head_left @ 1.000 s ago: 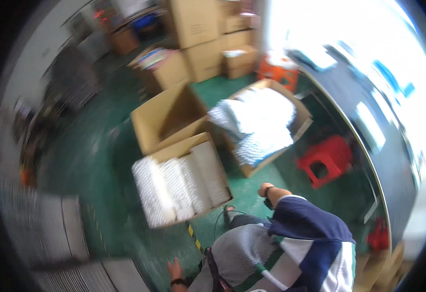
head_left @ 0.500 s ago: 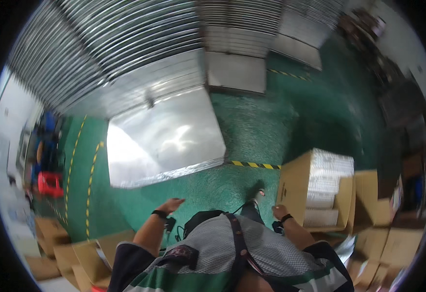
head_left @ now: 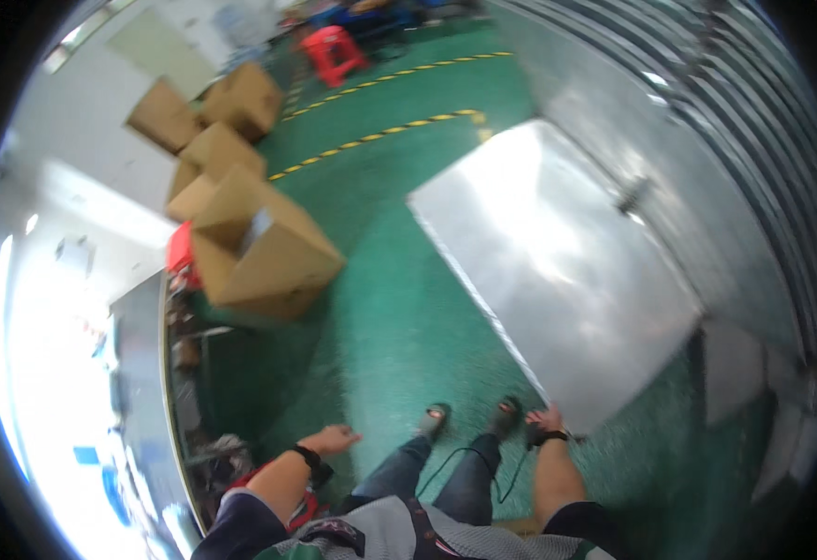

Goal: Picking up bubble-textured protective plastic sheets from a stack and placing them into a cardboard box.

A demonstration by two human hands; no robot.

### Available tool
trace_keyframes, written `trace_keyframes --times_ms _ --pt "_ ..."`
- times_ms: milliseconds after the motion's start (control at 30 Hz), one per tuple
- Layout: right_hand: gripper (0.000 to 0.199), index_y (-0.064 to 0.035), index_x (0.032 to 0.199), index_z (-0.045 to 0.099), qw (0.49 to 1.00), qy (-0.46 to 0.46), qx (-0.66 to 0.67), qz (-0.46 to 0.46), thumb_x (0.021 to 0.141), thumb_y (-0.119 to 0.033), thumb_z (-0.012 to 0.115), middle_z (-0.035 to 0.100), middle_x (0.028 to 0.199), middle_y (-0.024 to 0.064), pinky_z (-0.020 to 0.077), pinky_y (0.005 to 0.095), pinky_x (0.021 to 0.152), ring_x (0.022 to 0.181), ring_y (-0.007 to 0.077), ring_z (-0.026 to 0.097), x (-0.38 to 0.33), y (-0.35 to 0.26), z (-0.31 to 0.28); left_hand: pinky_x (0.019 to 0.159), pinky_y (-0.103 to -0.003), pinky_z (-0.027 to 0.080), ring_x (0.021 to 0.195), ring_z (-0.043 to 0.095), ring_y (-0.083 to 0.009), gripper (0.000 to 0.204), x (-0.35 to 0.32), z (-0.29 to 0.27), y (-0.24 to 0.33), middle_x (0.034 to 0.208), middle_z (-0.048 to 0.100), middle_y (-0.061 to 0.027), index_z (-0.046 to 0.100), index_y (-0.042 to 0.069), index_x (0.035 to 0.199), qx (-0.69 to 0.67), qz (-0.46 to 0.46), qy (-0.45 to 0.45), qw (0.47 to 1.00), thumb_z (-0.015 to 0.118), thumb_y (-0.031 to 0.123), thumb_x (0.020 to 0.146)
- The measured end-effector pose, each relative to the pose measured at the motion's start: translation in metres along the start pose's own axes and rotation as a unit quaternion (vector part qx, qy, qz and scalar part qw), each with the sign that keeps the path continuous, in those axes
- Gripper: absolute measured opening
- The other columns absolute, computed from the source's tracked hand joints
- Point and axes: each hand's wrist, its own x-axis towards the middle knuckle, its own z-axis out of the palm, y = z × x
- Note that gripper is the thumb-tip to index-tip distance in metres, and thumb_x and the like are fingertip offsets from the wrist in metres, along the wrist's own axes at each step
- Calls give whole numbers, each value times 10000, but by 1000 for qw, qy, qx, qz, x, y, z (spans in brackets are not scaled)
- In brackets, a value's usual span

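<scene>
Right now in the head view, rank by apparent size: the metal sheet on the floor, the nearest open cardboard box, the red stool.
1. Metal sheet, by far the largest.
2. Open cardboard box.
3. Red stool, smallest; it stands farthest away, so distance shrinks it.

Metal sheet [head_left: 563, 280] flat on the floor [head_left: 399, 308] ahead right, open cardboard box [head_left: 264, 247] ahead left, more boxes [head_left: 208, 117] behind it, stool [head_left: 334, 51] farthest back, corrugated shutter [head_left: 707, 140] along the right.
</scene>
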Motion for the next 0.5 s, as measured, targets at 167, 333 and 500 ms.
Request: trace_keyframes --times_ms 167,333,500 --pt "575 -39 1251 263 976 -6 216 7 836 -403 423 437 1106 221 495 493 702 916 351 485 22 -29 89 996 -369 349 1196 438 -345 706 -92 80 -21 1258 466 -257 469 -58 1226 -195 -230 -1 954 488 528 832" --pt "593 -125 1228 314 983 53 117 -130 679 -16 509 317 1274 162 510 455 768 1023 359 437 49 -43 69 1004 -359 340 1212 422 -341 755 -76 116 -17 1267 452 -267 416 -100 1251 -181 -219 -1 959 482 526 836" --pt "576 -73 1220 409 951 47 304 -46 771 -424 490 456 1174 143 474 420 799 991 329 491 -28 -59 102 1020 -378 318 1218 409 -355 746 -47 133 2 1284 448 -244 423 -53 1271 -210 -126 31 969 446 555 838"
